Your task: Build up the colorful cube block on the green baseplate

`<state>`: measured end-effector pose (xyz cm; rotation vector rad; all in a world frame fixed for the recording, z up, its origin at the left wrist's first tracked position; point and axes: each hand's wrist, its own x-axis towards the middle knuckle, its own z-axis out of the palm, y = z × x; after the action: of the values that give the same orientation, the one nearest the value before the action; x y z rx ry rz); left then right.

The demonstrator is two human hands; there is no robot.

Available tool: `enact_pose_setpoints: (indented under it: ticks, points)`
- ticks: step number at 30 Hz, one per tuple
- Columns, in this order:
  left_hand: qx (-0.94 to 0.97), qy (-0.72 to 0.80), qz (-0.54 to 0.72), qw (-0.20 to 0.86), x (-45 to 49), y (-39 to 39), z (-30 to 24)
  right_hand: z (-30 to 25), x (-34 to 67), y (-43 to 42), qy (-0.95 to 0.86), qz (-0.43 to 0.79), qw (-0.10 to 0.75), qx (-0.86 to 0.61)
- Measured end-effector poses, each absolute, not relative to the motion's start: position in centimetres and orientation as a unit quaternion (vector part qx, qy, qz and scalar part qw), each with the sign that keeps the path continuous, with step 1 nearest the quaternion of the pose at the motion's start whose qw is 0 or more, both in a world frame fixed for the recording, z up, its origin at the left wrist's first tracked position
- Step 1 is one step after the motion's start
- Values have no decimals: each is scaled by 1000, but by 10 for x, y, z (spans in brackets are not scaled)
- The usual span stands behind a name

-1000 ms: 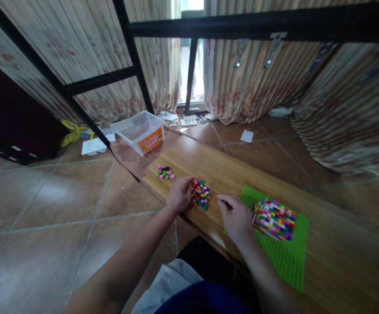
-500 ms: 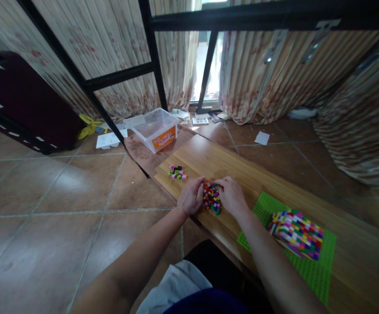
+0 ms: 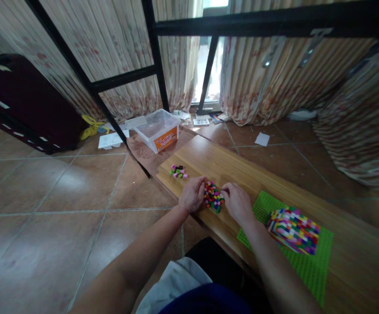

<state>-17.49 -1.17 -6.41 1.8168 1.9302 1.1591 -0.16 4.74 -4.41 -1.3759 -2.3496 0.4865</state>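
Loose bricks (image 3: 213, 201) at three o'clock from left hand (image 3: 192, 194), fingers curled, hold unclear; right hand (image 3: 237, 202) apparently narrowed, can't tell whether gripping; best fence left, pick singly with fingertips.

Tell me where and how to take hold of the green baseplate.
Probably grip the green baseplate by its left and right edges, from both sides: it lies flat, and bare studded margins show there, beside the brick build.

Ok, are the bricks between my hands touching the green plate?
Apart. The head view shows it: a stretch of bare table lies between those bricks and the plate.
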Motion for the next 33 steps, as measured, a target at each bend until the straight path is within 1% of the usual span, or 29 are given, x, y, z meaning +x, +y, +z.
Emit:
enact_pose_setpoints:
  ticks: [4, 8, 12, 16, 20, 23, 29, 31, 33]
  points:
    - [620, 665, 398, 125, -175, -11, -65, -50, 14, 24, -818, 174, 212, -506]
    - [622, 669, 387, 121, -176, -10, -65, -54, 23, 3, -811, 177, 256, -496]
    - [674, 652, 331, 106, -176, -9, -58, -50, 27, -4, -791, 205, 304, -490]
    - [756, 598, 248, 100, -175, -8, -51, -41, 33, -13, -724, 297, 385, -488]
    - [768, 598, 201, 108, -174, -9, -47, -29, 42, -31, -595, 437, 468, -485]
    - [774, 597, 180, 111, -173, -10, -46, -15, 51, -42, -525, 496, 506, -472]
    - [780, 583, 194, 114, -176, -9, -48, 17, 76, -54, -500, 492, 545, -459]
    - [776, 586, 209, 106, -178, -7, -51, 22, 90, -56, -511, 461, 555, -467]
    - [771, 587, 225, 101, -179, -5, -53, 24, 106, -53, -528, 396, 567, -492]
